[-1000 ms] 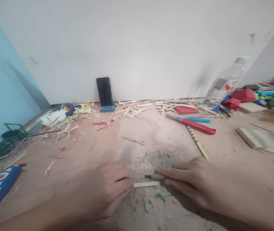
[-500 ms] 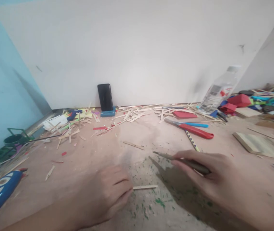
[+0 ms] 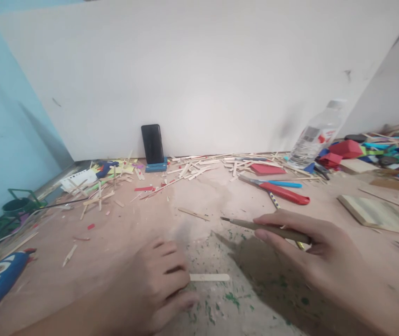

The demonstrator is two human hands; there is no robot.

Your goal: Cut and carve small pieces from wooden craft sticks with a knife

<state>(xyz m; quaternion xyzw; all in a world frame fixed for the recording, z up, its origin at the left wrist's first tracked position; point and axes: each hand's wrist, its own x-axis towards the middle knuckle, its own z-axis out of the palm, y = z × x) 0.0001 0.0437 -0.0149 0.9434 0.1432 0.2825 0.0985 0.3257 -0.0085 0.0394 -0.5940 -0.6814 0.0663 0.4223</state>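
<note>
Right hand (image 3: 311, 247) is pinching slim tool (image 3: 243, 224); left hand (image 3: 160, 280) is curling at wooden stick (image 3: 210, 277), grip unclear. Stick is lying on tabletop (image 3: 157, 214), visible part looking unsplit; remaining work unclear.

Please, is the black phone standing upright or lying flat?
Upright, tilted slightly: the black phone stands on its short end at the blue stand, its long sides running upward.

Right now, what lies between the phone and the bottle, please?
Between the phone and the bottle, the head view shows loose wooden sticks and a red piece.
</note>
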